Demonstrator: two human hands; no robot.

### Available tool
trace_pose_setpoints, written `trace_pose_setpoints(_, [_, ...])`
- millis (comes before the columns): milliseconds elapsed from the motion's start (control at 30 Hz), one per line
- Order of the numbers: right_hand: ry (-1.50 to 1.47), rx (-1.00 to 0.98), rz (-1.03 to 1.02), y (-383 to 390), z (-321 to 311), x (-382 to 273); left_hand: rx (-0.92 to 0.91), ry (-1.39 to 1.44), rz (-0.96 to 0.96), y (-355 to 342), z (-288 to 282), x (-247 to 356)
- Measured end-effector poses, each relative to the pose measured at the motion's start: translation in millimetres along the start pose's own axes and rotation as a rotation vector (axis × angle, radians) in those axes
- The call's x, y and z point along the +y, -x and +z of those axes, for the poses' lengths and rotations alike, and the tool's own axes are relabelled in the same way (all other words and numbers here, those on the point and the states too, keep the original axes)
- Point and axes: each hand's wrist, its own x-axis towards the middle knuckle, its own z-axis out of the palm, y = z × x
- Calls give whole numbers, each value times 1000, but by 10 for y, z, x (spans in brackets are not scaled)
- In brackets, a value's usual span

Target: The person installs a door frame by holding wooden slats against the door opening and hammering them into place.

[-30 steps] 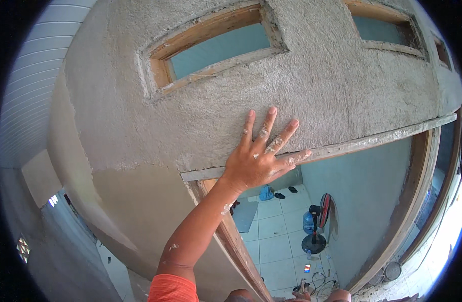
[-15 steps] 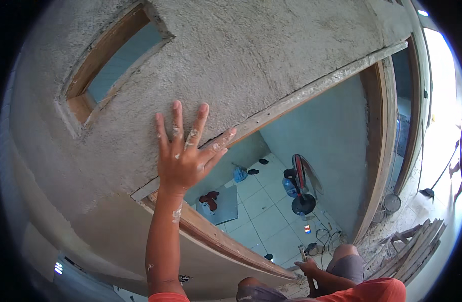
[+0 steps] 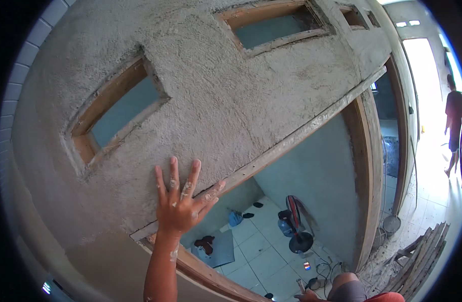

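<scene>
My left hand (image 3: pixel 180 204) lies with spread fingers on rough grey plaster (image 3: pixel 211 116), just above a doorway. Its thumb and index finger reach over the wooden strip (image 3: pixel 291 143) along the top of the opening. White smears mark the fingers and forearm. At the bottom edge, my right hand (image 3: pixel 307 296) is closed round a slim, stick-like hand tool (image 3: pixel 300 286). Only the tool's upper end shows, and its exact kind is unclear.
Wood-framed openings (image 3: pixel 117 113) pierce the wall above. Through the doorway stand a fan (image 3: pixel 299 226), a water bottle (image 3: pixel 285 228) and cables (image 3: pixel 325 276) on tiles. Old boards (image 3: pixel 422 264) are piled at lower right. Another person (image 3: pixel 455 118) is at far right.
The view has tilted upward, so more wall openings and the other person show. My left hand keeps its place on the plaster; my right hand sits lower in the picture.
</scene>
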Motion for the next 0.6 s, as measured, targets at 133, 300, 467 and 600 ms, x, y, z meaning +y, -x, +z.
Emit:
trace_pose_setpoints(133, [43, -346, 251, -377, 264, 611, -47, 4, 19, 48, 10, -4])
trace_pose_setpoints(300, [178, -246, 9, -453, 424, 655, -54, 7, 19, 81, 15, -9])
trace_pose_setpoints(467, [-265, -228, 432, 91, -56, -79, -79, 5, 19, 47, -23, 24])
trace_pose_setpoints(600, [-69, -148, 140, 257, -239, -520, -54, -2, 14, -10, -87, 44])
